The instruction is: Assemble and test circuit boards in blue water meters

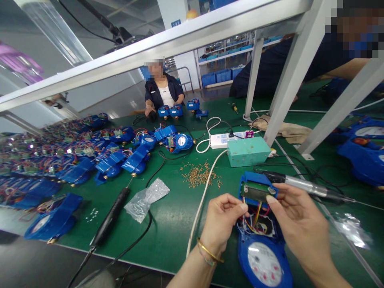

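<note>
A blue water meter (264, 262) with a round white dial lies in front of me, its upper housing open. Red, yellow and dark wires (257, 218) run from inside it up to a circuit board (255, 193) set in the raised blue cover (252, 178). My right hand (301, 220) grips the cover's right side, thumb on the board's edge. At the cover's lower left, my left hand (223, 218) is closed in a pinch on thin wires. Its fingertips partly hide the wire ends.
Loose brass screws (198, 176) lie beyond my hands, near a teal box (249, 152) and power strip (220, 141). An electric screwdriver (309, 186) rests right; a soldering iron (112, 216) and plastic bag (148, 199) lie left. Many meters (111, 162) fill the left side. Co-workers sit beyond.
</note>
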`<state>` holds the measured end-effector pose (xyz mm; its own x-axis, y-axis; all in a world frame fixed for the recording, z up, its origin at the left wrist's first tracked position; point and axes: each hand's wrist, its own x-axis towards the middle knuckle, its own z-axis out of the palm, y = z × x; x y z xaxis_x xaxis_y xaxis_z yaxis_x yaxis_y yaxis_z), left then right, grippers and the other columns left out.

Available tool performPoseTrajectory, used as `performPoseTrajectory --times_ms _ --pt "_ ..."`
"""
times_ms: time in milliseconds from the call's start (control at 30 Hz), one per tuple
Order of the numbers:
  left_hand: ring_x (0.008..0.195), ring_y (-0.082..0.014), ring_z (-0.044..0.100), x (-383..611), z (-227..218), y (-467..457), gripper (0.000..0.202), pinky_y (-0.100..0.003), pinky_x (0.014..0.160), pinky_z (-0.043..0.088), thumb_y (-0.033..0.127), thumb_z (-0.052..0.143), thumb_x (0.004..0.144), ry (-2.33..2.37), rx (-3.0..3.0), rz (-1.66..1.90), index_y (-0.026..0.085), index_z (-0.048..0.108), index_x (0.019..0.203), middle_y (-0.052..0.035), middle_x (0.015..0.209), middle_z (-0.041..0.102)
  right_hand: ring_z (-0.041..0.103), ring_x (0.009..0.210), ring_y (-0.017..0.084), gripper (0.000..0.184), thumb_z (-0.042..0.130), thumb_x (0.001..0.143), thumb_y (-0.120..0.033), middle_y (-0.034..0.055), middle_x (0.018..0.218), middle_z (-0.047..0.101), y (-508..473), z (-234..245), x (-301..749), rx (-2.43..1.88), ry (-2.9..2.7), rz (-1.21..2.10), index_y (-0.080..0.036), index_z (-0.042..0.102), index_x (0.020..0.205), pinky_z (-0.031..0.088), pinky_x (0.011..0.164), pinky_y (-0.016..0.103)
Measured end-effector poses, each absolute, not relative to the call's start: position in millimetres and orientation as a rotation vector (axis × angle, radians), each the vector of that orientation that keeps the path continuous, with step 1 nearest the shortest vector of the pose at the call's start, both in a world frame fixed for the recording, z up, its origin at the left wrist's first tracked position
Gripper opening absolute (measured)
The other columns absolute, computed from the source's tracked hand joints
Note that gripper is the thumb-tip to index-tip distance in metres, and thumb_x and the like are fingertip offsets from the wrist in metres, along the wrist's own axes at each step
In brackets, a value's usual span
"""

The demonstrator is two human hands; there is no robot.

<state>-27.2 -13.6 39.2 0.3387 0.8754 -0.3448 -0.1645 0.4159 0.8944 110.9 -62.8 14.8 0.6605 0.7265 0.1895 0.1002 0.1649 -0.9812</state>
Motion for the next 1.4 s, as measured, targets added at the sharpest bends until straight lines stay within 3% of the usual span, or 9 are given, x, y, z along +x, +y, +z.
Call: performPoseTrajectory --times_ms 333,767,1133,1400 --pt "0.044 -0.0029 0.033 -24 35 -17 0.031 -0.02 0.048 0.019 0.036 0.085 0.064 0.948 0.816 0.855 0.011 0.066 0.066 -0.0012 0.054 0.064 0.07 0.074 0.013 0.03 0.076 0.079 -0.036 0.0023 0.085 0.071 -61 15 110 -1.314 -0.78 0.548 -0.023 0.065 0.104 0.058 0.067 0.014" --pt "0.047 -0.0049 0.046 -22 36 -16 0.038 -0.02 0.054 0.033 0.04 0.09 0.058 0.899 0.781 0.776 0.012 0.065 0.062 -0.0008 0.053 0.065 0.071 0.074 0.011 0.027 0.073 0.082 -0.032 0.0019 0.086 0.071 -63 18 108 -1.334 -0.841 0.482 -0.023 0.064 0.106 0.057 0.069 0.011" --pt "0.047 -0.0044 0.048 -24 39 -14 0.039 -0.019 0.058 0.041 0.044 0.089 0.059 0.914 0.868 0.739 0.013 0.065 0.061 0.0005 0.054 0.066 0.073 0.079 0.01 0.026 0.073 0.082 -0.032 0.0009 0.089 0.072 -66 19 108 -1.319 -0.833 0.507 -0.024 0.064 0.105 0.055 0.075 0.009" --pt "0.056 -0.0078 0.059 -30 35 -15 0.037 -0.019 0.062 0.044 0.041 0.09 0.058 0.954 0.886 0.771 0.012 0.067 0.064 -0.0007 0.057 0.068 0.072 0.075 0.01 0.025 0.074 0.079 -0.032 0.001 0.086 0.073 -64 25 106 -1.31 -0.801 0.519 -0.023 0.065 0.101 0.055 0.072 0.008"
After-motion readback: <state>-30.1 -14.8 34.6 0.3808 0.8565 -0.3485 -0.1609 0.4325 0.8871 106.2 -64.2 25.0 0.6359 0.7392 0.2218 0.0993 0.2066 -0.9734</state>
